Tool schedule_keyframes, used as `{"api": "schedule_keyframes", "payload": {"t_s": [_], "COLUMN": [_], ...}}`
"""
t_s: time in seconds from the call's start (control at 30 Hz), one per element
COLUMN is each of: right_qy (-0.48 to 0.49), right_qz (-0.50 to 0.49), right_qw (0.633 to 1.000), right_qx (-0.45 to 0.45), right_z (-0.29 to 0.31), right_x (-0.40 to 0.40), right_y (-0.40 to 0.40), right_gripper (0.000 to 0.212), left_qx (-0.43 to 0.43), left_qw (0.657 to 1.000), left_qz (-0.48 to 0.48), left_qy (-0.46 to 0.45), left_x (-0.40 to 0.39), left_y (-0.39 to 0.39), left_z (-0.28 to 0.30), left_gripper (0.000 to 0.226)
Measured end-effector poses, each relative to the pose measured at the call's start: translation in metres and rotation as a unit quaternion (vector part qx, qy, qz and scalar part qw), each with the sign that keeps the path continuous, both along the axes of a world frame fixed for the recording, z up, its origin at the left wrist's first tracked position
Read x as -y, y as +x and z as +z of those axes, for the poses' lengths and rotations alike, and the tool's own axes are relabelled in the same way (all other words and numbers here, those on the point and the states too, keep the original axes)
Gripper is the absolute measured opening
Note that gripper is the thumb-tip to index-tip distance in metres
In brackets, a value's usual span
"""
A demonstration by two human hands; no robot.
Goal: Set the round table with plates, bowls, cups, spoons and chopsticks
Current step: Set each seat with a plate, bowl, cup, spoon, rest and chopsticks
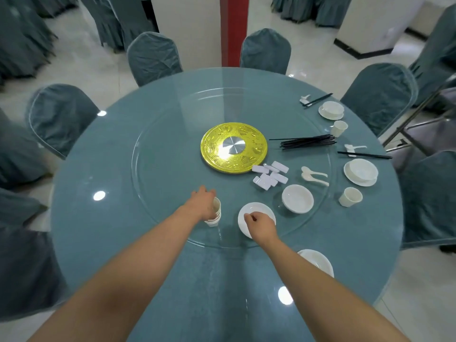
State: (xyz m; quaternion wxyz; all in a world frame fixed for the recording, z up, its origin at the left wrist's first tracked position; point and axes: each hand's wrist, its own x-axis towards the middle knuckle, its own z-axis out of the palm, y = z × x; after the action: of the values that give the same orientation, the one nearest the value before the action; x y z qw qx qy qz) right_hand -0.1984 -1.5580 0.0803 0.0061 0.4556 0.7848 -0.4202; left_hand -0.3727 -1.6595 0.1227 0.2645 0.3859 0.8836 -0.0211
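My left hand (202, 202) curls around a stack of white paper cups (215, 214) tilted on the glass turntable (158, 134), fingers wrapped over the top cup's rim. Just beside it at three o'clock, my right hand (259, 224) rests on a stack of white plates (246, 213), fingers bent together with the tips at the plate's inner surface; I cannot tell whether they pinch the top plate or only press it.

From the plates, a stack of white bowls (297, 198) sits near at two o'clock, also on the turntable. Beyond it at one o'clock lie loose white spoons (313, 175), and at twelve o'clock a heap of small white chopstick rests (270, 175). Farther toward one o'clock, a bundle of black chopsticks (308, 142) lies on the glass, beside the gold disc (214, 146) at the centre of the turntable.

On the round table (98, 243) outside the turntable, at five o'clock from my right hand and partly behind my forearm, a plate with a bowl (318, 261) sits at the near edge. At three o'clock a set place holds a bowl on a plate (360, 172), a paper cup (350, 196) and a spoon, rest and chopstick pair (362, 154). At two o'clock, farther round, another bowl on a plate (331, 110) has its own cup (339, 128) and chopstick pair (317, 99).

Blue-grey covered chairs (154, 58) ring the table.
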Motion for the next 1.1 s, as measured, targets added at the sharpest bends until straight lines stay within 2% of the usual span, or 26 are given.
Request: {"api": "schedule_keyframes", "payload": {"t_s": [0.17, 0.4, 0.63, 0.8, 0.9, 1.03, 1.1], "right_qy": [0.004, -0.004, -0.028, -0.112, -0.172, -0.203, -0.220], "right_qz": [-0.022, -0.044, -0.046, -0.077, -0.128, -0.178, -0.186], "right_qw": [1.000, 0.999, 0.998, 0.985, 0.967, 0.956, 0.953], "right_qx": [0.007, -0.004, -0.041, -0.104, -0.137, -0.118, -0.097], "right_z": [0.000, 0.005, 0.013, 0.019, 0.021, 0.008, -0.003], "right_x": [-0.008, -0.015, -0.012, -0.004, -0.006, -0.012, -0.013], "right_y": [0.008, 0.012, 0.004, 0.010, 0.026, 0.061, 0.081], "right_gripper": [0.037, 0.041, 0.036, 0.021, 0.025, 0.035, 0.034], "left_qx": [0.000, -0.020, -0.004, 0.069, 0.099, 0.165, 0.185], "left_qw": [1.000, 0.999, 0.999, 0.994, 0.990, 0.981, 0.977], "left_qz": [-0.022, -0.047, -0.026, -0.033, -0.036, 0.020, 0.040], "left_qy": [-0.017, -0.002, 0.026, 0.074, 0.092, 0.099, 0.098], "left_x": [-0.003, -0.009, -0.021, -0.036, -0.043, -0.048, -0.048], "left_y": [-0.005, -0.007, -0.006, 0.029, 0.059, 0.102, 0.121], "left_z": [0.003, 0.016, 0.040, 0.029, 0.009, -0.024, -0.042], "left_gripper": [0.063, 0.059, 0.064, 0.067, 0.069, 0.089, 0.087]}}
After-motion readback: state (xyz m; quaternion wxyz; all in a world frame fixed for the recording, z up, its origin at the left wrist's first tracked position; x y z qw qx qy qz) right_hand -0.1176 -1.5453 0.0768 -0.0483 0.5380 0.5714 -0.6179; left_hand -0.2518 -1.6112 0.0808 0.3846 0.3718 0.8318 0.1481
